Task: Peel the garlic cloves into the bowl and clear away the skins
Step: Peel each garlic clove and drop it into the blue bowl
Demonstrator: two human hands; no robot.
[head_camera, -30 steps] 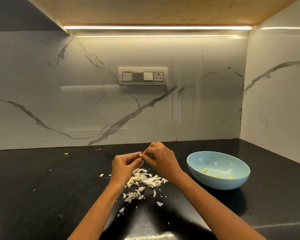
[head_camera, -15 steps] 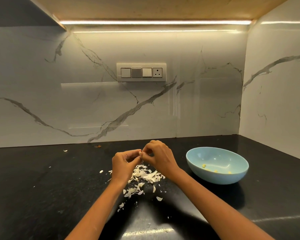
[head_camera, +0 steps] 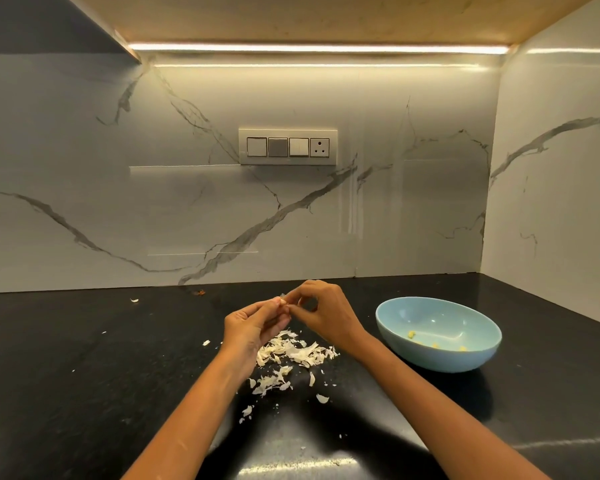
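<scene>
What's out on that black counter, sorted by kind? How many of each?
Light blue bowl: 1
Peeled garlic pieces in the bowl: about 4, small and hard to count
Garlic clove being peeled, pinched by left hand and right hand: 1
Pile of garlic skins: 1, plus stray flakes
Total: about 7

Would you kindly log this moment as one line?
left hand and right hand: pinching garlic clove | skins: on counter | bowl: holds peeled pieces

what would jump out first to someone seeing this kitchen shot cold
Two bare hands meet mid-counter, the left hand and right hand pinching a small garlic clove between them. Below them lies a pile of white papery skins on the black stone counter; to the right stands a pale blue ceramic bowl.
</scene>
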